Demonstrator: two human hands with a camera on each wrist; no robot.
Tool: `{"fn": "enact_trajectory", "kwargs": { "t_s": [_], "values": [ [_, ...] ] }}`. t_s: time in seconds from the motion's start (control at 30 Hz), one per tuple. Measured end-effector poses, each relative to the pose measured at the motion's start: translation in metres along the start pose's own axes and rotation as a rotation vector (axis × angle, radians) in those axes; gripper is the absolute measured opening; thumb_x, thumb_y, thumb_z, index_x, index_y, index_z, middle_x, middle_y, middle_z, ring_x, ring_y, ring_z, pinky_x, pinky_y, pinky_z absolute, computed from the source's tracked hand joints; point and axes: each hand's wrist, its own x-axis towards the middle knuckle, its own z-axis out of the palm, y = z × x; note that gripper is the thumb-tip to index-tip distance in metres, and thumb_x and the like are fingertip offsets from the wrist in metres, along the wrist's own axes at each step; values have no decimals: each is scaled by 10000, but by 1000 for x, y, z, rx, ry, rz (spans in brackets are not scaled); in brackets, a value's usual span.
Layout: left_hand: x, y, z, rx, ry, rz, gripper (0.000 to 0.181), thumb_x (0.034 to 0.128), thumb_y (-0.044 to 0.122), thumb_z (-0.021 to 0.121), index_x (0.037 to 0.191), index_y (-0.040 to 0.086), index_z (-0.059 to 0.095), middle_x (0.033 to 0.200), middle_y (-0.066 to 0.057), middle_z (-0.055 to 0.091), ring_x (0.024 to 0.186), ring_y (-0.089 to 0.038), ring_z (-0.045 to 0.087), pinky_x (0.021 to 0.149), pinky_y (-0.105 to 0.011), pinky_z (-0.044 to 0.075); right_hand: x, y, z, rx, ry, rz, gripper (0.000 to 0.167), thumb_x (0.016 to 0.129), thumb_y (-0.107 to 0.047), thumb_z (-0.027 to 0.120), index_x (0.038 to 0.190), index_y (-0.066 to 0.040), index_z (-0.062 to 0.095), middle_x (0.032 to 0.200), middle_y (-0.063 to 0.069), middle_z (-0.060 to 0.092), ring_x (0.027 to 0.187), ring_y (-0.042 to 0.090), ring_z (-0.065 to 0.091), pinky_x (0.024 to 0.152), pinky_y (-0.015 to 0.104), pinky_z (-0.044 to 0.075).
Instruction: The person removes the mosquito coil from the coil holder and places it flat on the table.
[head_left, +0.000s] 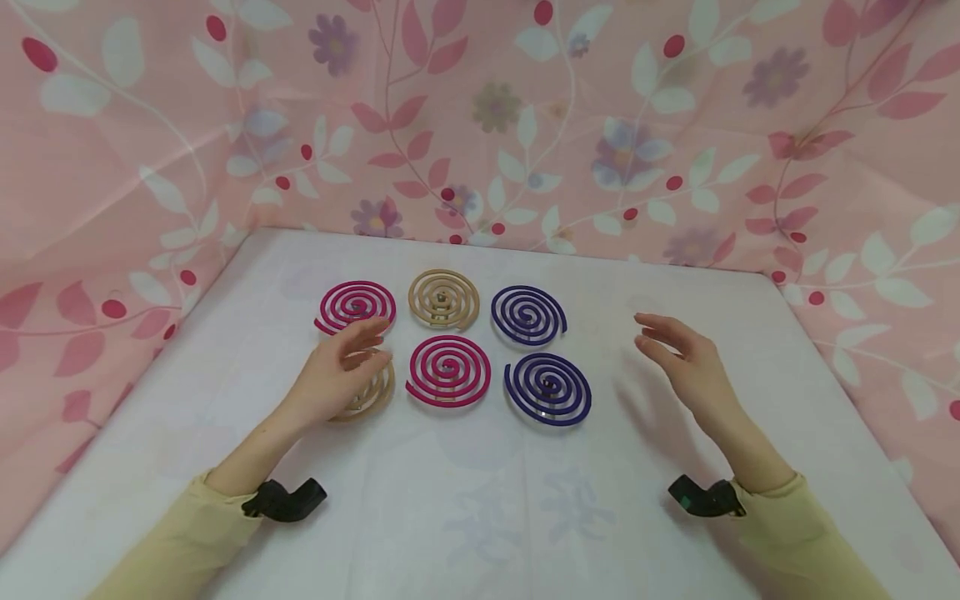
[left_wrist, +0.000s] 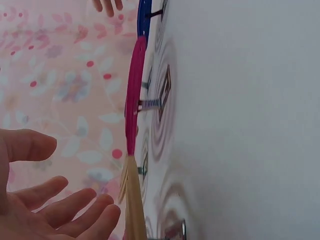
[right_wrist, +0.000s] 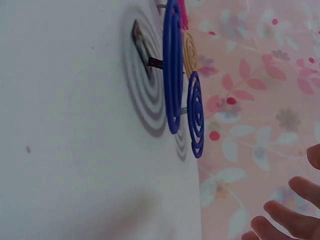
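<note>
Mosquito coils on small metal stands form two rows on the white table. In the back row are a pink coil [head_left: 358,306], a tan coil [head_left: 444,288] and a blue coil [head_left: 528,316]. The front row has a tan coil [head_left: 384,387], a pink coil [head_left: 449,365] and a blue coil [head_left: 550,384]. My left hand [head_left: 330,377] hovers over the front tan coil, partly hiding it; the fingers are relaxed and hold nothing. To the right of the blue coils, my right hand [head_left: 693,367] is raised above the table, loosely bent and holding nothing.
A white cloth [head_left: 420,508] covers the table. Pink flowered fabric [head_left: 495,108] hangs behind and along both sides. Each wrist carries a black camera, one on the left [head_left: 285,502] and one on the right [head_left: 705,497].
</note>
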Motion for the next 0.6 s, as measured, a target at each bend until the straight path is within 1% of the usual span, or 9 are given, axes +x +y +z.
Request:
{"fn": "enact_trajectory", "kwargs": {
  "t_s": [0.07,0.13,0.23,0.37,0.47,0.6],
  "values": [
    [1,6,9,-9,-42,-7,524,973,156,642,1450,18,475,1447,-204,532,1307,-370,537,1077,-509,452,1,-4,-2,45,-13,10,448,1015,-389,569,1401,-162,571,1393,50,591,1299,198,529,929,78,405],
    [1,11,17,-9,-79,-8,534,975,174,642,1458,25,469,1454,-194,529,1319,-359,530,1081,-504,450,0,-7,-2,96,-41,20,451,1012,-392,573,1405,-172,566,1388,-3,587,1270,116,536,936,78,410],
    [2,18,28,-44,-109,18,536,970,148,644,1456,10,465,1455,-200,525,1340,-366,509,1087,-503,442,-1,-11,-3,157,-85,14,447,1013,-374,576,1409,-168,558,1375,-73,578,1222,16,544,949,70,422],
    [3,26,41,-84,-100,45,507,962,129,649,1435,29,496,1422,-198,557,1326,-364,522,1080,-499,450,-2,-11,-3,207,-104,-18,436,1023,-324,572,1412,-129,548,1365,-93,576,1221,11,561,954,58,428],
    [3,32,51,-94,-96,56,479,963,124,646,1419,47,521,1399,-192,579,1304,-356,546,1064,-487,469,-2,-11,-3,230,-114,-19,442,1025,-314,570,1414,-107,542,1364,-95,574,1238,29,561,958,59,428],
    [2,38,66,-100,-111,70,458,960,110,642,1400,36,538,1364,-199,603,1244,-356,593,1040,-479,495,-2,-9,-1,231,-143,-3,446,1021,-344,569,1412,-132,544,1377,-85,570,1251,35,552,961,64,424]
  ]
}}
